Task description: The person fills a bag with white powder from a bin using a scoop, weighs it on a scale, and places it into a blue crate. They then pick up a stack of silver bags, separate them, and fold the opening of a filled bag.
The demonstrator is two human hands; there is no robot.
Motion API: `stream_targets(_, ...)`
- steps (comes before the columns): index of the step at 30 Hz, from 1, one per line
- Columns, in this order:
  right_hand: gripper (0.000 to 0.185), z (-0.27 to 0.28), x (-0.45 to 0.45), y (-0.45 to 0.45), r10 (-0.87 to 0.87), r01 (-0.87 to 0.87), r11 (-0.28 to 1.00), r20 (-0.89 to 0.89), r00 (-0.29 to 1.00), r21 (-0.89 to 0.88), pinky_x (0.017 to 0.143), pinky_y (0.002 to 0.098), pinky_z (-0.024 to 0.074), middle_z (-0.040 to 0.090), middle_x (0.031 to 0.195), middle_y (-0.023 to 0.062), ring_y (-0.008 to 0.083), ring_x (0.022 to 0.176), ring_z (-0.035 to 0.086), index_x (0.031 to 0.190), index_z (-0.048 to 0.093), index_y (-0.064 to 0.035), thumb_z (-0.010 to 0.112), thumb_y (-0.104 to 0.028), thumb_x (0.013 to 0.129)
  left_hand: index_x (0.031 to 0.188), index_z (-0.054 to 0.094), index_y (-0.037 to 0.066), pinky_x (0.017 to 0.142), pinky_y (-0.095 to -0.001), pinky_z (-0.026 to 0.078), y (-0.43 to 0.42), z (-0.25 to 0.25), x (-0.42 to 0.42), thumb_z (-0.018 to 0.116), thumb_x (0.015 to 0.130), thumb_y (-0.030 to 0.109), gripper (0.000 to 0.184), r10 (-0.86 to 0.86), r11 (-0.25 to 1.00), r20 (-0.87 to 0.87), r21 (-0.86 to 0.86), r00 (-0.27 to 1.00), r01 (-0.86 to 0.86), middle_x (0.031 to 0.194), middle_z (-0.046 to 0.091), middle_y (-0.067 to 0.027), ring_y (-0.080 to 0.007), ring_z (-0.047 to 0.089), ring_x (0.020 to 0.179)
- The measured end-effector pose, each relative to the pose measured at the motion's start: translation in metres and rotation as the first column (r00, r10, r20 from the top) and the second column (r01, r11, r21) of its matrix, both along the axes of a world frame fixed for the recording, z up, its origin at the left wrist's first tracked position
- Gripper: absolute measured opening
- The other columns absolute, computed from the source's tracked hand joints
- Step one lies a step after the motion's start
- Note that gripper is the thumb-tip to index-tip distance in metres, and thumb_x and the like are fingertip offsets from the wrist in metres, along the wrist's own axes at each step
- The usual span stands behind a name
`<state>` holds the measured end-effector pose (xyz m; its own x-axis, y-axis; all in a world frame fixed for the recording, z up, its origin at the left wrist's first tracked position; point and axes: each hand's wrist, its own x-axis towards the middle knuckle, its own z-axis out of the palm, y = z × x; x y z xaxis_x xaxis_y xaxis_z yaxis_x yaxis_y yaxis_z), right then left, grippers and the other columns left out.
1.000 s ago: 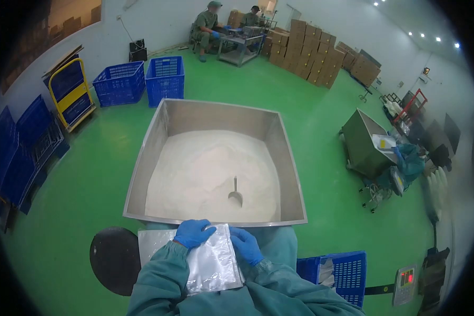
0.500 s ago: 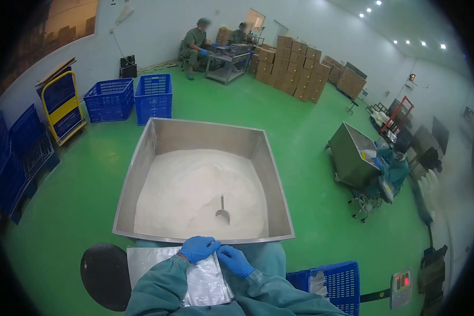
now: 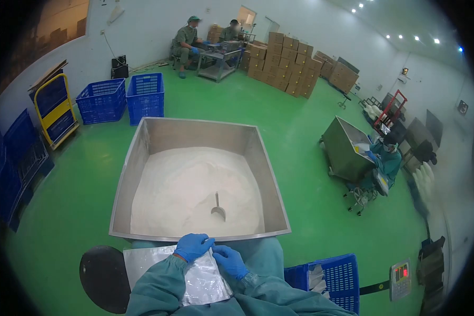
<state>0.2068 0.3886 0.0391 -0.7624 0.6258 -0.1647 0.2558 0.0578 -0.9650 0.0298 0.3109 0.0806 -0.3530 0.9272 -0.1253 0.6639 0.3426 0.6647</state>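
Silvery plastic bags [image 3: 204, 284] lie in a stack across my lap, just below the near rim of a large metal tub [image 3: 122, 184]. My left hand [image 3: 193, 246], in a blue glove, is closed over the upper edge of the bags. Close beside it, my right hand [image 3: 230, 262], gloved too, has its fingers bent and pinched at the bags' upper right edge; its fingertips are partly hidden. White powder [image 3: 184, 184] fills the bottom of the tub. A metal scoop [image 3: 218, 209] stands with its bowl partly sunk in the powder.
At my right are a blue crate [image 3: 345, 279] with bags inside and a scale [image 3: 400, 279] with a red display. A round black stool [image 3: 104, 279] is at my left. A co-worker [image 3: 389, 160] sits by another metal tub [image 3: 347, 152]. Stacked cartons [image 3: 284, 63] stand farther back.
The whole view has shifted slightly as my head moved. Both hands stay at the upper edge of the bags, with only small finger movement. The scoop remains in the powder.
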Motion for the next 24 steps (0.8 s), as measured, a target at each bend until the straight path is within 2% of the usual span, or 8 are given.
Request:
stream_targets(3, 0.030, 0.000, -0.002, 0.006, 0.046, -0.047, 0.999, 0.016, 0.999, 0.026, 0.087, 0.0274, 0.0483, 0.066, 0.109, 0.0081, 0.0128, 0.098, 0.060, 0.116, 0.062, -0.0002, 0.064, -0.016, 0.090, 0.090, 0.071, 0.013, 0.069, -0.0410, 0.050, 0.002, -0.002, 0.001, 0.053, 0.087, 0.049, 0.041, -0.023, 0.999, -0.023, -0.032, 0.999, 0.022, 0.077, 0.067, -0.0123, -0.0329, 0.065, 0.074)
stream_targets(6, 0.026, -0.006, -0.004, 0.013, 0.071, -0.093, 0.984, 0.141, 0.987, 0.152, 0.084, 0.0282, 0.0489, 0.065, 0.103, 0.0069, 0.0131, 0.093, 0.060, 0.111, 0.063, -0.0007, 0.064, -0.017, 0.090, 0.087, 0.070, 0.012, 0.067, -0.0412, 0.050, 0.001, -0.005, 0.001, 0.054, 0.086, 0.050, 0.042, -0.038, 0.999, -0.001, -0.028, 0.999, 0.038, 0.076, 0.067, -0.0116, -0.0330, 0.065, 0.073)
stream_targets(9, 0.026, -0.016, -0.008, 0.017, 0.181, -0.184, 0.983, 0.172, 0.968, -0.003, 0.079, 0.0289, 0.0495, 0.066, 0.097, 0.0071, 0.0142, 0.085, 0.061, 0.106, 0.063, -0.0014, 0.061, -0.023, 0.091, 0.084, 0.067, 0.010, 0.067, -0.0419, 0.050, -0.001, -0.006, 0.001, 0.055, 0.085, 0.052, 0.044, -0.063, 0.998, -0.050, 0.014, 0.997, 0.063, 0.074, 0.066, -0.0122, -0.0334, 0.065, 0.072)
stream_targets(11, 0.027, -0.012, -0.015, 0.002, -0.076, 0.067, 0.995, -0.137, 0.988, -0.070, 0.077, 0.0281, 0.0486, 0.065, 0.092, 0.0045, 0.0119, 0.082, 0.059, 0.102, 0.064, -0.0011, 0.060, -0.026, 0.093, 0.084, 0.066, 0.010, 0.066, -0.0423, 0.049, -0.001, 0.000, 0.000, 0.055, 0.085, 0.052, 0.043, -0.039, 0.999, -0.067, 0.008, 0.997, 0.040, 0.074, 0.066, -0.0127, -0.0337, 0.065, 0.071)
stream_targets(12, 0.027, -0.013, -0.018, 0.001, -0.070, 0.060, 0.996, -0.142, 0.987, -0.071, 0.077, 0.0281, 0.0486, 0.065, 0.092, 0.0045, 0.0119, 0.082, 0.059, 0.102, 0.064, -0.0011, 0.060, -0.026, 0.093, 0.083, 0.065, 0.010, 0.066, -0.0427, 0.049, -0.001, 0.003, 0.000, 0.055, 0.084, 0.051, 0.042, -0.016, 1.000, -0.079, 0.003, 0.997, 0.017, 0.073, 0.066, -0.0132, -0.0340, 0.065, 0.071)
stream_targets(14, 0.024, -0.014, -0.019, 0.002, -0.106, 0.110, 0.982, 0.033, 0.994, -0.151, 0.062, 0.0229, 0.0450, 0.061, 0.082, -0.0005, 0.0062, 0.071, 0.054, 0.095, 0.063, -0.0022, 0.061, -0.026, 0.093, 0.082, 0.065, 0.010, 0.065, -0.0432, 0.049, -0.002, 0.000, 0.001, 0.055, 0.084, 0.050, 0.041, 0.010, 0.999, -0.070, 0.034, 0.997, -0.008, 0.073, 0.066, -0.0135, -0.0342, 0.064, 0.070)
stream_targets(17, 0.027, -0.018, -0.018, 0.011, 0.044, -0.017, 0.959, 0.089, 0.995, -0.284, 0.072, 0.0271, 0.0475, 0.063, 0.085, 0.0014, 0.0091, 0.077, 0.055, 0.097, 0.066, -0.0022, 0.060, -0.028, 0.093, 0.082, 0.065, 0.010, 0.065, -0.0439, 0.049, -0.003, -0.001, 0.000, 0.055, 0.084, 0.047, 0.039, 0.014, 0.999, -0.052, 0.047, 0.999, -0.012, 0.072, 0.066, -0.0136, -0.0344, 0.064, 0.070)
stream_targets(24, 0.027, -0.006, -0.027, 0.027, 0.086, -0.063, 0.970, 0.088, 0.992, -0.235, 0.071, 0.0273, 0.0473, 0.063, 0.083, 0.0016, 0.0094, 0.076, 0.055, 0.094, 0.065, -0.0011, 0.058, -0.028, 0.093, 0.083, 0.065, 0.010, 0.064, -0.0442, 0.050, -0.002, -0.001, 0.001, 0.058, 0.082, 0.044, 0.035, -0.002, 0.999, -0.064, 0.039, 0.998, 0.004, 0.071, 0.066, -0.0128, -0.0340, 0.064, 0.069)
